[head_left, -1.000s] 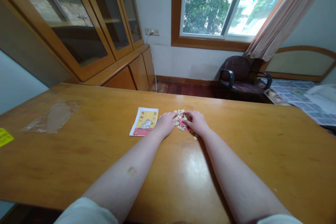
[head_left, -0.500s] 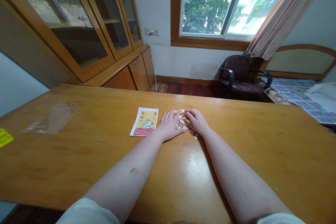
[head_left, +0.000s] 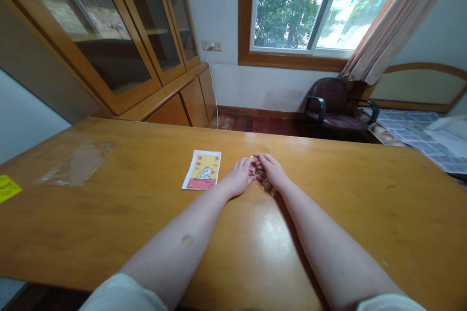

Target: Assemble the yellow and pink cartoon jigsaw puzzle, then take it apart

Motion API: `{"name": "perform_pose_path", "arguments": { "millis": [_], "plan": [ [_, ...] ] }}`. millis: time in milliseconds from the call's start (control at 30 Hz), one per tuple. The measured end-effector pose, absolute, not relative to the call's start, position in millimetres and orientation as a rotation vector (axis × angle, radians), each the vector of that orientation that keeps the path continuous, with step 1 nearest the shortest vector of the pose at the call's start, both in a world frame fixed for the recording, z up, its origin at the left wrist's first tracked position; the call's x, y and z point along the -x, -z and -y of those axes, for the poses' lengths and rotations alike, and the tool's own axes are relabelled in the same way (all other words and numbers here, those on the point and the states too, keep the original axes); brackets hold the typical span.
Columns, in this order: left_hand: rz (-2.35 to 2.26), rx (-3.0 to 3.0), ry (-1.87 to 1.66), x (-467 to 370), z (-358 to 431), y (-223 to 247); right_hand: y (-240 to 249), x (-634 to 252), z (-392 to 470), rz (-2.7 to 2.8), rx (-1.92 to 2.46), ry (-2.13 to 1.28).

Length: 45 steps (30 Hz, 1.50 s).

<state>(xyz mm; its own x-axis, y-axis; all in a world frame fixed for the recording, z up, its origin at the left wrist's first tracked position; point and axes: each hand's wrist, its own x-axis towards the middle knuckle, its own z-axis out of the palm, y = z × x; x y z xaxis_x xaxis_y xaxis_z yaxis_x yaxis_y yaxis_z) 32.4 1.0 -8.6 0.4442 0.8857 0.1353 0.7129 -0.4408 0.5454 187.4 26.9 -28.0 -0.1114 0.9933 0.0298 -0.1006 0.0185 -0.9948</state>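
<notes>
A small heap of jigsaw puzzle pieces [head_left: 265, 183], cream, pink and brown, lies on the wooden table between my two hands. My left hand [head_left: 240, 177] cups the heap from the left, its fingers curled and close together. From the right, my right hand [head_left: 270, 170] curves around the pieces, with its fingertips reaching over the far side near my left fingers. The hands hide much of the heap; several pieces show below, by the right palm. Left of my left hand lies a picture card [head_left: 202, 170] with a white cartoon animal on yellow and pink.
A clear plastic bag [head_left: 78, 164] lies flat at the table's left, with a yellow label [head_left: 8, 188] at the edge. Beyond the table [head_left: 146, 218] stand a glass-door cabinet [head_left: 160, 70], an office chair [head_left: 330, 102] and a bed [head_left: 416, 126].
Both hands have drawn closer together over the puzzle pieces, and the heap between them is more tightly gathered. My left fingers, spread before, are now curled in. The card stays in place.
</notes>
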Motion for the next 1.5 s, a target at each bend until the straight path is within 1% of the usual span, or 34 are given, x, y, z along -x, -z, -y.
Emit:
{"name": "perform_pose_path", "arguments": {
  "millis": [100, 167, 233, 333, 433, 500, 600, 700, 800, 867, 1000, 1200, 1333, 1500],
  "plan": [
    [-1.317, -2.273, -0.498, -33.9, 5.1, 4.6, 31.5, -185.9, -30.6, 0.926, 0.960, -1.429],
    [-1.316, -2.304, -0.389, -36.0, 9.1, 2.7, 31.9, -189.9, -35.0, 0.835, 0.966, -1.335],
    [-1.307, -2.376, -0.303, -39.0, 11.7, 2.3, 31.0, -194.7, -38.2, 0.832, 1.037, -1.159],
    [-1.288, -2.454, -0.253, -43.3, 12.2, 3.7, 28.8, -196.4, -36.1, 1.079, 1.120, -1.036],
    [-1.271, -2.460, -0.318, -45.8, 10.7, 4.8, 26.7, -193.3, -28.3, 1.491, 1.163, -1.026],
    [-1.266, -2.441, -0.380, -46.2, 10.3, 4.8, 25.6, -193.0, -24.8, 1.652, 1.198, -0.987],
    [-1.277, -2.422, -0.428, -45.7, 11.2, 5.4, 25.6, -196.9, -25.4, 1.733, 1.252, -0.850],
    [-1.392, -2.416, -0.433, -44.7, 11.6, 7.8, 27.0, -201.2, -28.2, 1.885, 1.283, -0.755],
    [-1.527, -2.380, -0.374, -43.8, 10.1, 11.4, 26.6, -202.5, -28.0, 2.032, 1.271, -0.785],
    [-1.539, -2.378, -0.335, -43.4, 8.5, 13.4, 24.7, -201.8, -26.2, 2.025, 1.239, -0.838],
    [-1.460, -2.413, -0.343, -43.1, 6.9, 14.1, 22.2, -196.7, -22.7, 1.752, 1.149, -1.037],
    [-1.357, -2.389, -0.380, -43.3, 12.3, 5.4, 27.7, -188.8, -31.0, 0.969, 1.016, -1.306],
    [-1.358, -2.469, -0.290, -52.8, 24.5, 0.4, 27.2, -197.5, -40.8, 0.681, 0.974, -1.250],
    [-1.098, -2.663, -0.204, -67.3, 37.4, 2.0, 23.5, -213.7, -45.7, 0.532, 1.032, -1.074]
  ]
}}
